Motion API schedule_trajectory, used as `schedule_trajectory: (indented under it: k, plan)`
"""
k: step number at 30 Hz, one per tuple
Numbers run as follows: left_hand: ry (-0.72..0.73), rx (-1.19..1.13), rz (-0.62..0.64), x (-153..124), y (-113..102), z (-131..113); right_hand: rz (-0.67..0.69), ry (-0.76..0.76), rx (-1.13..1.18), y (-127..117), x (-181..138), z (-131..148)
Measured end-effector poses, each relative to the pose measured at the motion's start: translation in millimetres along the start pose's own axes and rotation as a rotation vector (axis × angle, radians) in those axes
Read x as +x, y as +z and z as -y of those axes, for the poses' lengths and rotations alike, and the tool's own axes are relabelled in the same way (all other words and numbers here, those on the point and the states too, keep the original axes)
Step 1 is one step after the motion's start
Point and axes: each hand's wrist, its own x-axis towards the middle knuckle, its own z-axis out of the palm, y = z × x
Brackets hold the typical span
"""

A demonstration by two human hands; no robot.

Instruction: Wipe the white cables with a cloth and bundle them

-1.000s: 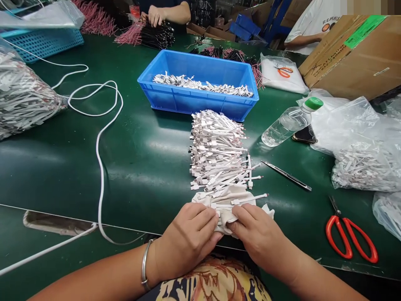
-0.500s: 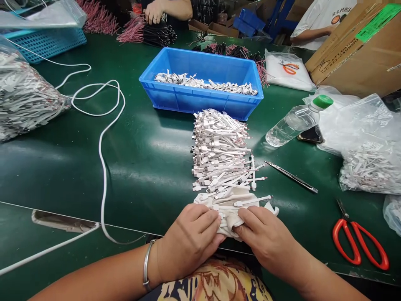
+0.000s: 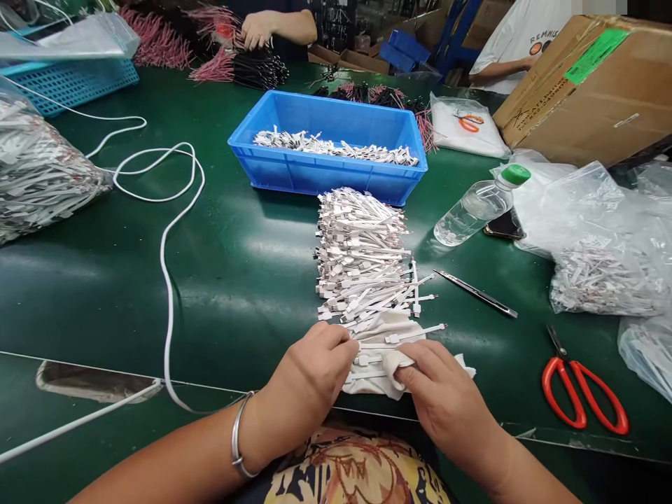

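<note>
- Surface: glossy green work table point(image 3: 105, 294), loose white cord point(image 3: 166, 280) looping across its left side.
- Room: at the far edge, a co-worker's hand point(image 3: 257, 29) sits on black-and-pink wire bundles point(image 3: 257, 70); a second co-worker's white T-shirt point(image 3: 517, 42) at far right.
- Text: shirt reads "REMNIS". Green label point(image 3: 595, 56) on cardboard box point(image 3: 593, 105), too small to read.
- Containers: blue plastic crate point(image 3: 325, 178) holds a layer of short white cables point(image 3: 336, 145). Clear bags of similar cables at left point(image 3: 36, 168) and right point(image 3: 598, 280). Blue basket point(image 3: 68, 87) in far-left corner.
- Near right edge: water bottle point(image 3: 472, 213), green cap; phone point(image 3: 504, 227); tweezers point(image 3: 475, 294); red-handled scissors point(image 3: 549, 392).
- Left hand point(image 3: 315, 371): half-closed, fingertips at the cables on the cloth. Grip: cannot tell. Metal bangle point(image 3: 236, 441) on wrist.
- Right hand point(image 3: 441, 399): fingers curled, pinching a fold of white cloth point(image 3: 378, 381).
- Cables: big pile point(image 3: 362, 259) runs from crate to cloth, lower end lying on it.
</note>
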Motion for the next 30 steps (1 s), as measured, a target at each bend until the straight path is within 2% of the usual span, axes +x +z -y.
schedule_trajectory:
  k: [6, 16, 22, 26, 30]
  plan:
    - [-0.026, 0.017, 0.015, 4, 0, -1, 0.028, 0.019, -0.006, 10, 0, 11]
    - [-0.025, 0.004, 0.006, 4, 2, 2, 0.062, 0.090, 0.004, 4, 9, 14]
    - [-0.004, -0.030, -0.018, 3, 3, 4, 0.076, 0.029, -0.141, 12, 19, 15]
    - [-0.024, 0.023, 0.012, 6, 4, 2, 0.057, -0.032, -0.225, 18, 19, 17]
    - [0.020, 0.063, 0.061, 8, 1, 3, 0.059, -0.060, -0.216, 17, 16, 12]
